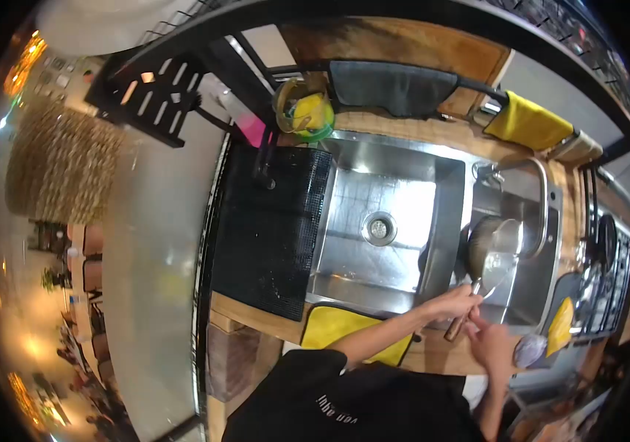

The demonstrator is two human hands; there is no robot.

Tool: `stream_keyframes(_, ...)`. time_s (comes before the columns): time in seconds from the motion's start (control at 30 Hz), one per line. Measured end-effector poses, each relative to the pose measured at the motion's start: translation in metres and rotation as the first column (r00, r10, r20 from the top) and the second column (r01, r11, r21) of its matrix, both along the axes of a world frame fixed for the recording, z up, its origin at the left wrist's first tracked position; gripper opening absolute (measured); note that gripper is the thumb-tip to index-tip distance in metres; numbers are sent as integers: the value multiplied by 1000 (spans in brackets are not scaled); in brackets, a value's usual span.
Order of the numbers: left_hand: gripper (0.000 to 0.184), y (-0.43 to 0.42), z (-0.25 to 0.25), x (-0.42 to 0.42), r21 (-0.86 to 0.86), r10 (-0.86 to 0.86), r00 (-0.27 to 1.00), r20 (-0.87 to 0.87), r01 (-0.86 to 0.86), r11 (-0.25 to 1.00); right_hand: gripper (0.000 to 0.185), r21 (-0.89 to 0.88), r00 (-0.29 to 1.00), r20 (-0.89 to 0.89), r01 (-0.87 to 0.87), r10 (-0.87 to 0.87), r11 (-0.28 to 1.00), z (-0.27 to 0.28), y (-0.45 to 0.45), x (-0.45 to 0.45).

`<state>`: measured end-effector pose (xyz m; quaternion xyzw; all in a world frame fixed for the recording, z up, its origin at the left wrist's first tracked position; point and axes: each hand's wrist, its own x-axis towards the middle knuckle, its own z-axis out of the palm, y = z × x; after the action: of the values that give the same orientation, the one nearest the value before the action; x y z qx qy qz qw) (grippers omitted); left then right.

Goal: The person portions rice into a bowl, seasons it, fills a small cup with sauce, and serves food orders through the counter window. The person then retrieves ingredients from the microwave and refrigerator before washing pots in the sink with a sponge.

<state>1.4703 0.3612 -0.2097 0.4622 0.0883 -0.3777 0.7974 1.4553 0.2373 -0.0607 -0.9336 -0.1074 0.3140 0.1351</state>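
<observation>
My left hand [460,302] is closed around a wooden-handled metal utensil [455,328], its broad shiny head over the right sink basin. The head's exact shape is blurred by glare. Close below, my right hand [490,343] has its fingers curled against the same handle; its fingertips are partly hidden. Beneath the utensil's head, a round metal vessel [483,241] sits in the right basin [525,295]. A curved faucet [544,199] arches over that basin.
Left of it lies the large steel basin [374,191] with a drain, then a black drying mat [267,228]. A yellow cloth [329,328] hangs at the front edge. A sponge container [315,132] stands behind. A purple scrubber-like ball [530,351] and yellow cloth [560,324] lie right.
</observation>
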Motion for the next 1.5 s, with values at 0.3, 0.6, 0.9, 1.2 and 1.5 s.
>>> stream_keyframes(0.3, 23, 18, 3, 29, -122, -168, 985, -31, 163, 979, 16, 238, 362, 930, -717, 58, 654, -2, 402, 241)
stream_keyframes(0.6, 25, 34, -20, 48, -201, -299, 940, -166, 264, 943, 24, 383, 903, 421, -267, 90, 884, -86, 617, 287)
stream_keyframes(0.9, 29, 23, -16, 72, -353, -307, 831, -465, 144, 924, 31, 498, 670, 735, -433, -102, 751, -20, 525, 211)
stream_keyframes(1.2, 37, 23, -41, 68, -483, -361, 734, -576, 51, 874, 33, 750, 796, 470, -133, -381, 648, -38, 155, 96)
stream_keyframes(1.5, 35, -35, -3, 41, -92, 29, 805, -593, -103, 990, 30, 518, 652, 362, 454, -666, 725, -146, -37, 131)
